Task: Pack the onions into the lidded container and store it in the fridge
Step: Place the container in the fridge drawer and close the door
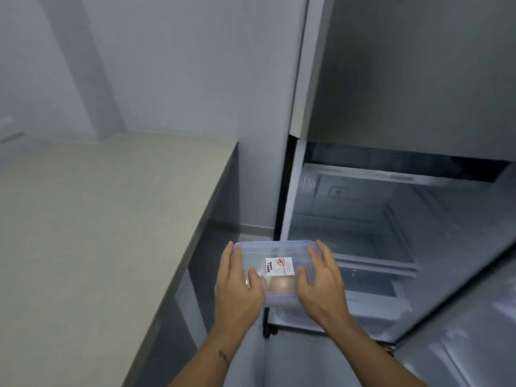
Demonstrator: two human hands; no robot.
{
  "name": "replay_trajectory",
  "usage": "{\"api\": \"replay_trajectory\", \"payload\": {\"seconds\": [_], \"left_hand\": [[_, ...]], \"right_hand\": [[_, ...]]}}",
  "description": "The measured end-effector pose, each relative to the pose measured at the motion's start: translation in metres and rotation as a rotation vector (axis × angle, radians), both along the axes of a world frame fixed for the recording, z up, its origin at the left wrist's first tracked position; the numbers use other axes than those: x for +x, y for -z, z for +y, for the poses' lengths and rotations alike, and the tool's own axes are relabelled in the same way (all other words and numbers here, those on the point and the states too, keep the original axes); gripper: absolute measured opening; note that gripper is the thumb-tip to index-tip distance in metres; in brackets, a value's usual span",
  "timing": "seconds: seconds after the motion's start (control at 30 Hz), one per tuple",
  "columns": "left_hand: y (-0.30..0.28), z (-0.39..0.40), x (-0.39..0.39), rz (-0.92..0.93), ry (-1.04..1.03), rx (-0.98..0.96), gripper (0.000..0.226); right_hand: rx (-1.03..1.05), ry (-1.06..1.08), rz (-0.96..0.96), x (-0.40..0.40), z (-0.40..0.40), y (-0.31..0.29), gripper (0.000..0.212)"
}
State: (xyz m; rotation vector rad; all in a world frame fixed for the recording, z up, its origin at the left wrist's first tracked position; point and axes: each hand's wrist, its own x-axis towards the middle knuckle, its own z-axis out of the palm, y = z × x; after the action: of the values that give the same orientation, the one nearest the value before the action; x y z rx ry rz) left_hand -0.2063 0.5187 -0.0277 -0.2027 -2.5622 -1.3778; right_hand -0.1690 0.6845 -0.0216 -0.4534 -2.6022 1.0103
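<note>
Lidded container (279,270) clasped at its short ends between left hand (237,286) and right hand (321,283), both grips closed round it, onions (279,286) dimly inside; open fridge (363,233) shelves ahead and right of the grip, nearer the right hand

Both forearms reach forward. Left hand (237,286) clasps lidded container (275,270) at its left end, right hand (321,283) at its right end; fingers spread over its top, thumbs inward.
</note>
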Motion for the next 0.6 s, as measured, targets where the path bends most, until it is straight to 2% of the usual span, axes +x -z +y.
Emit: {"api": "replay_trajectory", "payload": {"seconds": [0.27, 0.43, 0.6], "left_hand": [[0.026, 0.188, -0.023, -0.055, 0.282, -0.137, 0.053], [0.074, 0.279, -0.086, 0.011, 0.342, -0.236, 0.048], [0.141, 0.336, -0.159, 0.058, 0.321, -0.311, 0.043]], "right_hand": [[0.004, 0.213, -0.109, 0.008, 0.182, 0.031, 0.055], [0.034, 0.188, -0.154, -0.045, 0.273, 0.077, 0.053], [0.07, 0.16, -0.186, -0.12, 0.331, 0.15, 0.052]]}}
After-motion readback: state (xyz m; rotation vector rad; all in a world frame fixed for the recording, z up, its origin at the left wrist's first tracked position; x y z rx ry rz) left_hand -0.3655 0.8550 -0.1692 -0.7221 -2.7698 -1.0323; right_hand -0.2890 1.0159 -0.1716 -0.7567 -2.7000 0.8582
